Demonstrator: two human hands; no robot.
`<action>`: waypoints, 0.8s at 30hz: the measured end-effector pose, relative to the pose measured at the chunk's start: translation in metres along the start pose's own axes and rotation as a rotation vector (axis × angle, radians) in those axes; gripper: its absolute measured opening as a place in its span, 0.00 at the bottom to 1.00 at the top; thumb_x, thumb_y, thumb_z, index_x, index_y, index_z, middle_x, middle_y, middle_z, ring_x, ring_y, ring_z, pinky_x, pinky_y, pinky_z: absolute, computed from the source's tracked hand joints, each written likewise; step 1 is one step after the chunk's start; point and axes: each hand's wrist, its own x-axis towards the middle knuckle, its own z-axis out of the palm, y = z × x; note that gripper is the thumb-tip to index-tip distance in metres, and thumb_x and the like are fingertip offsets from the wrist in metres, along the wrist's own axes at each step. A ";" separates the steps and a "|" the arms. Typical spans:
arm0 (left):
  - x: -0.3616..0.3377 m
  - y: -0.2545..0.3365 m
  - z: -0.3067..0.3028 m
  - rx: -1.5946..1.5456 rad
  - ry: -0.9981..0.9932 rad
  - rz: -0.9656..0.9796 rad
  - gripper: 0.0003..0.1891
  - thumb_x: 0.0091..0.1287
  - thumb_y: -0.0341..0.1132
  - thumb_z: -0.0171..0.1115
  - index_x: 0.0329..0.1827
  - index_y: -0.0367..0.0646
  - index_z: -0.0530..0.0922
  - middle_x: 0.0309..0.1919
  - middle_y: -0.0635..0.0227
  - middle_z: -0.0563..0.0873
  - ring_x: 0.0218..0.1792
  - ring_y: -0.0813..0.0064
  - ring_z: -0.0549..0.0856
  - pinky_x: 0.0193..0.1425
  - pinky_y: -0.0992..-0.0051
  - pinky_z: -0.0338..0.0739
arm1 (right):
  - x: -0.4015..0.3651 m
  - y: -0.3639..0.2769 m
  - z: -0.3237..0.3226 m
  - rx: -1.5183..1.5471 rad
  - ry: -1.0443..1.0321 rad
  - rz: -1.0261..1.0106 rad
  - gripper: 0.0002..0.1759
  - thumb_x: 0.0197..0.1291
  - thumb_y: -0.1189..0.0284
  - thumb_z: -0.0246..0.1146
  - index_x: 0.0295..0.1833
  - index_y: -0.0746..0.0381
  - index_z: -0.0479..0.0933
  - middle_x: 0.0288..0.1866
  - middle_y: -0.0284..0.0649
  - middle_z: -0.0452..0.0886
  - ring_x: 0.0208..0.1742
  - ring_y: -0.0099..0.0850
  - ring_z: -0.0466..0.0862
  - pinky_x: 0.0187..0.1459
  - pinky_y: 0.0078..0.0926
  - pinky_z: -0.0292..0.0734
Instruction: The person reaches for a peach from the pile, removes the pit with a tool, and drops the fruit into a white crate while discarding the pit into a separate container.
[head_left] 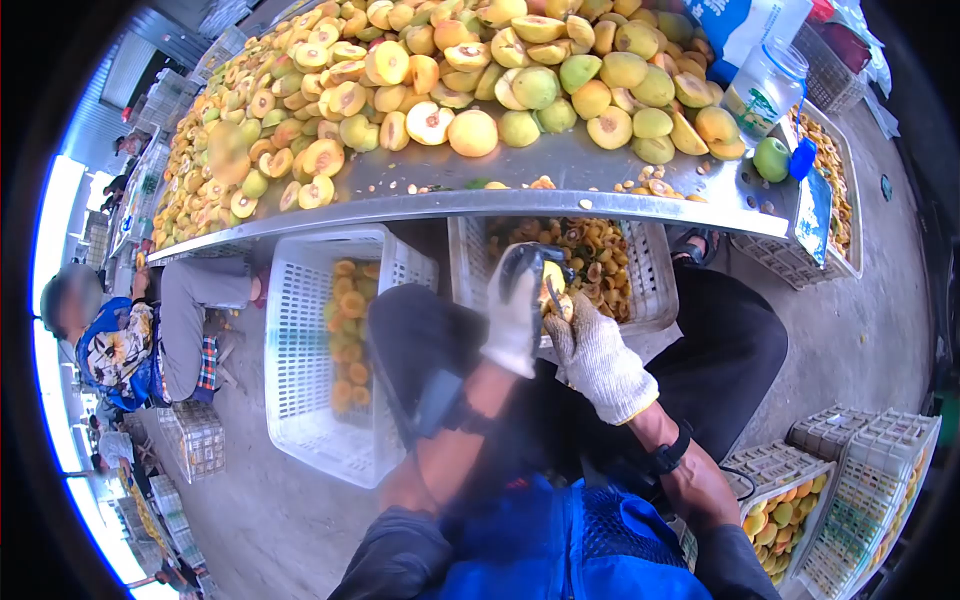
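Note:
My left hand (515, 310), in a white glove with dark fingers, is closed around a yellow peach piece (553, 274) above my lap. Close against it, my right hand (603, 366) wears a white knitted glove. Its fingers are wrapped round a small pitting tool (556, 300) with a thin dark tip, which meets the peach. The tool's handle is mostly hidden by the glove. Just beyond both hands, under the table edge, a white crate (655, 285) holds many peach scraps (595, 260).
A metal table (400, 180) carries a heap of whole and halved peaches (410, 70). On it stand a clear plastic jar (765, 90) and a green fruit (771, 159). A white crate (285, 340) of peach halves stands left; peach-filled crates (770, 470) stand right. Another person (120, 345) sits left.

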 end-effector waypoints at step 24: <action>-0.002 0.012 0.019 0.186 0.134 0.134 0.14 0.64 0.30 0.67 0.50 0.36 0.77 0.38 0.56 0.86 0.41 0.62 0.87 0.49 0.70 0.79 | -0.003 0.001 0.004 -0.136 -0.120 -0.081 0.21 0.73 0.65 0.52 0.61 0.71 0.72 0.50 0.60 0.81 0.49 0.56 0.82 0.50 0.46 0.78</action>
